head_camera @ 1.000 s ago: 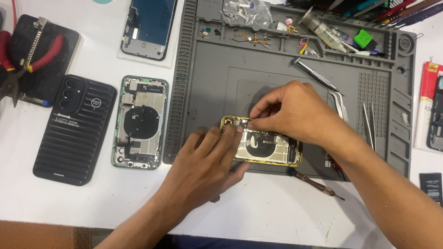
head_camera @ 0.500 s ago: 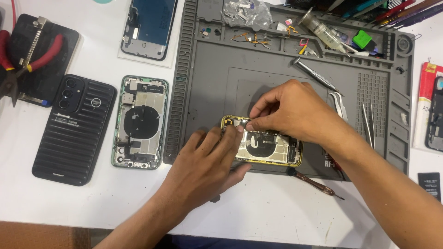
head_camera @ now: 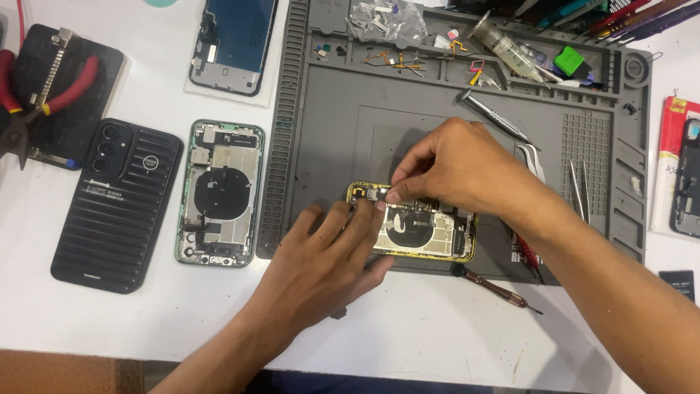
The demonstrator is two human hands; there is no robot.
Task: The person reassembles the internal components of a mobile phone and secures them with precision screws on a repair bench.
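Grey mat (head_camera: 408,109): hands (head_camera: 328,255) apparently steady yellow phone (head_camera: 430,233).

I am looking at a phone repair workshop: a grey silicone repair mat (head_camera: 343,117) on a white counter (head_camera: 437,335), opened phone housings (head_camera: 221,191), a detached screen (head_camera: 232,44), tweezers (head_camera: 580,191), screwdrivers (head_camera: 496,117) and red pliers (head_camera: 44,80)

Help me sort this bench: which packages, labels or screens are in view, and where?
Detached phone screen: top left of the grey mat, dark blue glass, face down.
Red and white package: right edge, flat, partly cut off.
Small black label card: lower right, white print.
Clear plastic bag: mat's top tray, holding small parts.
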